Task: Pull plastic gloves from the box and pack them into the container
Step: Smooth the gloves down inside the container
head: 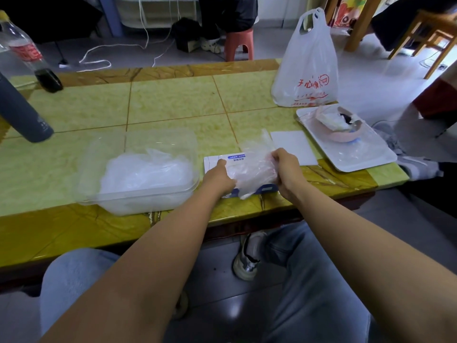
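A white and blue glove box (217, 162) lies flat near the table's front edge. My left hand (218, 177) rests on the box and grips the lower end of a clear plastic glove (254, 164). My right hand (286, 169) grips the same glove from its right side, above the box. To the left stands a clear plastic container (99, 164) with a crumpled heap of gloves (146, 172) inside it.
A white plastic bag (306, 68) stands at the back right. A white tray (366, 157) with a pink item sits at the right edge, a white card (294, 144) beside it. A cola bottle (27, 53) and a grey flask (19, 110) are at the far left.
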The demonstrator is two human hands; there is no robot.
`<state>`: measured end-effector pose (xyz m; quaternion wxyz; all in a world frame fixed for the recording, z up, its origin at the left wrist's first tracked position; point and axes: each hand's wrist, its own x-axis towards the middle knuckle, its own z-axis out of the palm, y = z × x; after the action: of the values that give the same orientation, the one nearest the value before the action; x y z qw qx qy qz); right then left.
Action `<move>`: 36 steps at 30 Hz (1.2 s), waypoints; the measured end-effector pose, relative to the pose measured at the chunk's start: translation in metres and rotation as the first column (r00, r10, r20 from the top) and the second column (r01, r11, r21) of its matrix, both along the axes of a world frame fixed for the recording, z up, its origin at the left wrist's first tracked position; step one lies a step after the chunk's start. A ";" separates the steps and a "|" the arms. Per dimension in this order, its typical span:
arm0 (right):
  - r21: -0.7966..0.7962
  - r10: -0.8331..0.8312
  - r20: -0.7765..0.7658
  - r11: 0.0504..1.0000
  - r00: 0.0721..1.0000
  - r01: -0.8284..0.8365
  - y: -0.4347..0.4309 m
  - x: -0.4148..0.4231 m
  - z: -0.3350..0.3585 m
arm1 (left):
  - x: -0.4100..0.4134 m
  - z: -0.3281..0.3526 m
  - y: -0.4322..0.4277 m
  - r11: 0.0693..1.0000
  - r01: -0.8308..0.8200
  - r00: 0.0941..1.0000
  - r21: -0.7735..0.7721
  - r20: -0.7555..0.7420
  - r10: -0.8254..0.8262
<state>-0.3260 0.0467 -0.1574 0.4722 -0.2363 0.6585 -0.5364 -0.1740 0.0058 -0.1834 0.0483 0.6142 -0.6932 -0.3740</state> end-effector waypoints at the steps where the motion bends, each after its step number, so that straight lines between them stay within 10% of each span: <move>1: 0.001 -0.008 0.037 1.000 0.999 0.008 0.005 -0.001 0.000 | 0.001 0.001 0.000 1.000 -0.010 1.000 0.022 -0.016 0.010; 9: -0.139 -0.061 0.333 0.984 0.941 0.113 0.013 0.003 0.022 | 0.002 0.027 0.015 0.963 -0.187 0.859 0.194 -0.443 0.256; 14: -0.219 -0.013 0.492 0.966 0.871 0.138 0.015 0.022 0.035 | 0.012 0.067 0.025 0.860 -0.180 0.465 0.477 -0.730 0.502; 21: -0.336 0.193 0.587 0.941 0.786 0.020 0.000 0.068 0.049 | 0.086 0.092 0.010 0.936 -0.105 0.698 0.337 -0.645 0.310; 24: -0.344 0.256 0.628 0.938 0.735 -0.033 -0.006 0.096 0.060 | 0.113 0.096 0.007 0.928 -0.236 0.599 0.287 -0.709 0.372; 27: -0.350 0.364 0.535 0.917 0.762 -0.192 -0.014 0.120 0.066 | 0.137 0.108 0.004 0.905 -0.362 0.563 0.223 -0.721 0.403; 36: -0.185 0.482 0.108 0.869 0.869 -0.459 -0.047 0.162 0.067 | 0.200 0.111 -0.015 0.886 -0.382 0.857 -0.264 -0.460 0.232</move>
<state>-0.1636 0.0001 -0.0900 0.6177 -0.3841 0.5000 -0.4701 0.0262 -0.0088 -0.0725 0.3621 0.6062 -0.6126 -0.3552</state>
